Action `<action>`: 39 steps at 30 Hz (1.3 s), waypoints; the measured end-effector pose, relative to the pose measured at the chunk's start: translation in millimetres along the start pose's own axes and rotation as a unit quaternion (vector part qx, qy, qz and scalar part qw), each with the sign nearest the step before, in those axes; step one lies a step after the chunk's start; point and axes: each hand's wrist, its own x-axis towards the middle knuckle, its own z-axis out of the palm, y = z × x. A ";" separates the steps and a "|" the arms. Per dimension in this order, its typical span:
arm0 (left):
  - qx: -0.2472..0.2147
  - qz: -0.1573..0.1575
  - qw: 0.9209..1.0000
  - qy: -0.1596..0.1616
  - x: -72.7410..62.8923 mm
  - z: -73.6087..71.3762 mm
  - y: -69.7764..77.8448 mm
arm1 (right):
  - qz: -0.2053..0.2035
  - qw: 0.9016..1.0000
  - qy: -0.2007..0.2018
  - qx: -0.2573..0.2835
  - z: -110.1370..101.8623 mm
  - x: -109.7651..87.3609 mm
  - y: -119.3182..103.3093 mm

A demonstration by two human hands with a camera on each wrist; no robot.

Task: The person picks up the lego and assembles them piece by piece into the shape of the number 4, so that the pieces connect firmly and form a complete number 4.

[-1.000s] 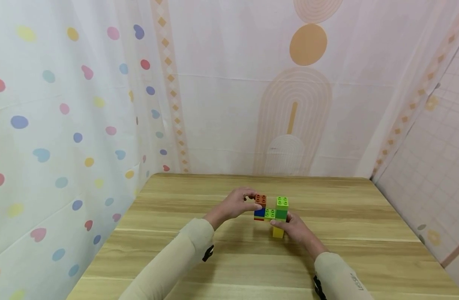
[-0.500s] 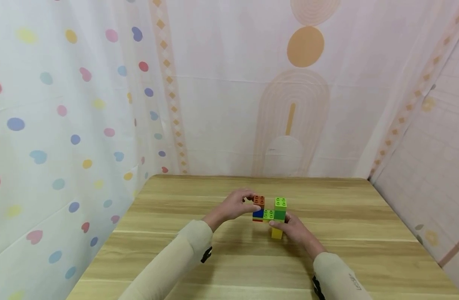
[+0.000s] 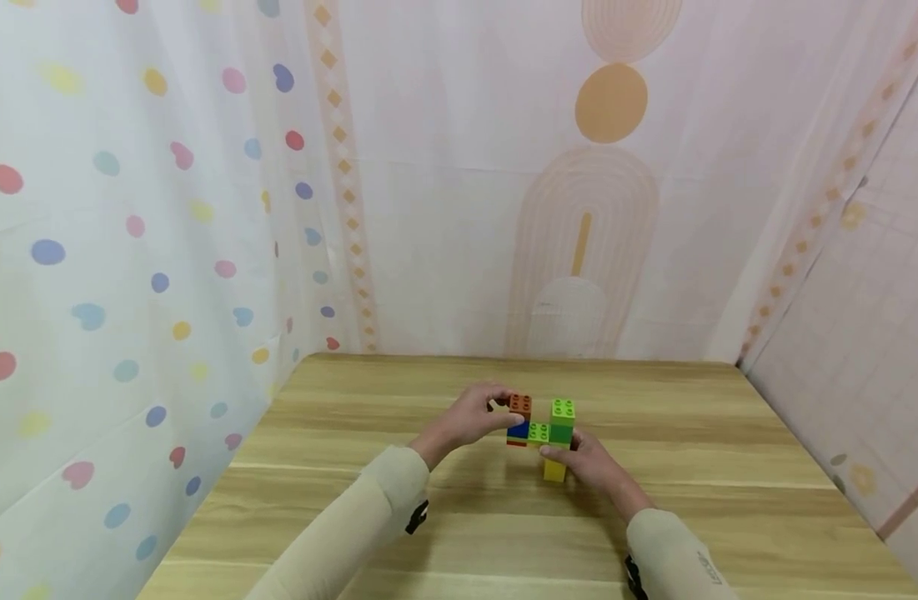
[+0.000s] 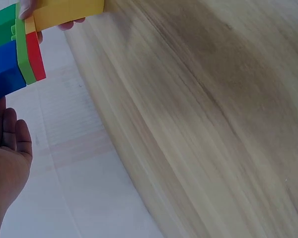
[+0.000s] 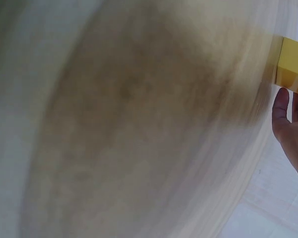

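A toy-brick build stands between both hands, slightly right of centre in the head view. On its left stack a brown brick tops a blue brick, with a thin red brick below. My left hand pinches the brown brick, thumb on the near side. Joining the stacks is a studded light-green brick. The right stack has a lime brick over a darker green brick and a yellow column underneath. My right hand grips this stack, thumb across its front.
A wood-grain table lies under the build. Behind it hangs a patterned curtain, and a dotted curtain lines the left side.
Both hands keep their grip on the brick build, which looks the same. Only the head view has shifted slightly.
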 end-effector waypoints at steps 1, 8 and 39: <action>-0.002 0.000 1.000 -0.001 -0.1 0.9 -0.8 | -0.001 1.000 0.001 0.000 0.1 0.2 0.8; 0.013 -0.020 1.000 -0.006 -3.3 9.1 -9.3 | -0.007 1.000 -0.002 0.008 0.3 1.7 2.9; -0.106 -0.047 0.989 0.089 -19.5 27.6 -28.7 | -0.061 0.994 0.088 0.025 -13.8 -21.5 1.1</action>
